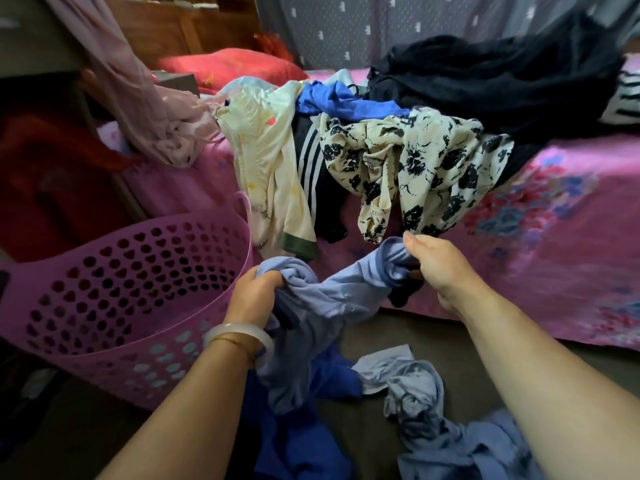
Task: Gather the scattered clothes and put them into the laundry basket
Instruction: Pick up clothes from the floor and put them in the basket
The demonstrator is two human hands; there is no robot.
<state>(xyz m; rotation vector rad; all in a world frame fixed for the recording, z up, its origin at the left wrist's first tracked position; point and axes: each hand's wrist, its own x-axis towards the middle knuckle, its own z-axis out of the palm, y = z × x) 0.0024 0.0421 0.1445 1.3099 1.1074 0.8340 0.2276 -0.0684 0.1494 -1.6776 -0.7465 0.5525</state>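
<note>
Both my hands grip one light-blue garment (325,299) stretched between them just in front of the bed. My left hand (254,294) bunches its left end beside the basket's rim. My right hand (438,268) clutches its right end near the bed edge. The pink perforated laundry basket (104,299) stands on the floor at the left, with nothing visible inside it. More blue clothes (426,410) lie on the floor below my arms. On the bed sits a pile: a cream shirt (266,161), a black-flowered cream garment (415,161), a bright blue piece (346,100) and black clothes (502,81).
The bed has a pink flowered cover (561,237) and a red pillow (228,65) at the back left. A pale pink cloth (138,91) hangs at the left over a dark wooden unit. Brown floor (377,330) shows between bed and basket.
</note>
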